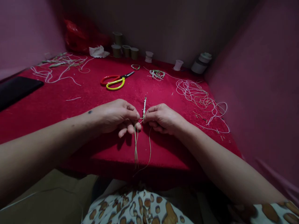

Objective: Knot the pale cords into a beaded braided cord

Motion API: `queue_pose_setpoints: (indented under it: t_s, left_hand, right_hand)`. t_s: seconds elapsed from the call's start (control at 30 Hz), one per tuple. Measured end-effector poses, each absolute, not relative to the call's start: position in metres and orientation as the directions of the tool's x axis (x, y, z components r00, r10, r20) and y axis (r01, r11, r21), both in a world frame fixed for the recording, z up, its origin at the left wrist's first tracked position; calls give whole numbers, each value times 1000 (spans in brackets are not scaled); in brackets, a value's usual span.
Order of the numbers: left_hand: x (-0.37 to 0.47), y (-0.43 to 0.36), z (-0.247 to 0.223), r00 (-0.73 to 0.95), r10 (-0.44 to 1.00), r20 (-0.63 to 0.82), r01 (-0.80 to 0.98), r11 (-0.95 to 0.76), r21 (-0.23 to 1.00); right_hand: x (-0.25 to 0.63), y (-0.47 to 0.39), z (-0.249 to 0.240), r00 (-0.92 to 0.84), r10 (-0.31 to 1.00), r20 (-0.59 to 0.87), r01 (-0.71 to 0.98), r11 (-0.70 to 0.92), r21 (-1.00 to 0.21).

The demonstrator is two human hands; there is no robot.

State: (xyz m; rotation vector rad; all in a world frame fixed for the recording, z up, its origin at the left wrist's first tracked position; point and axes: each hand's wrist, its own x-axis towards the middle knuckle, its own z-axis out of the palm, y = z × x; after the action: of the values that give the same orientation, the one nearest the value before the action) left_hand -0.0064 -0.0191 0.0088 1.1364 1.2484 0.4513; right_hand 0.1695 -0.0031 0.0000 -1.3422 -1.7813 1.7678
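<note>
A narrow white and green braided cord (144, 106) lies upright in the view at the middle of the red table, its top end at a small dark pin or hook. My left hand (126, 117) pinches pale green strands just left of the braid's lower end, its other fingers curled loosely. On the right side, my right hand (158, 117) pinches at the braid's lower end, thumb and forefinger closed on the cord. Loose green strands (136, 149) hang from my left hand toward the table's front edge, and one thin strand trails below my right hand.
Scissors (115, 82) with red and yellow handles lie beyond my hands. Tangled cords (192, 93) spread at right, more at back left. A black phone-like object (20, 88) lies far left. Spools (134, 53), a white-lidded container (201, 63) and a red bag (76, 35) line the back.
</note>
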Motion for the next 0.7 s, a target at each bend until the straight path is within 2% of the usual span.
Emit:
queue_pose_setpoints:
  t_s: [0.33, 0.7]
  left_hand:
    - [-8, -18, 19, 344, 761, -550, 438, 388, 811]
    - [-8, -22, 17, 340, 753, -563, 396, 428, 812]
  right_hand:
    - [170, -1, -1, -520, 758, -395, 397, -195, -897]
    - [170, -1, 3, -531, 748, -397, 380, -209, -901]
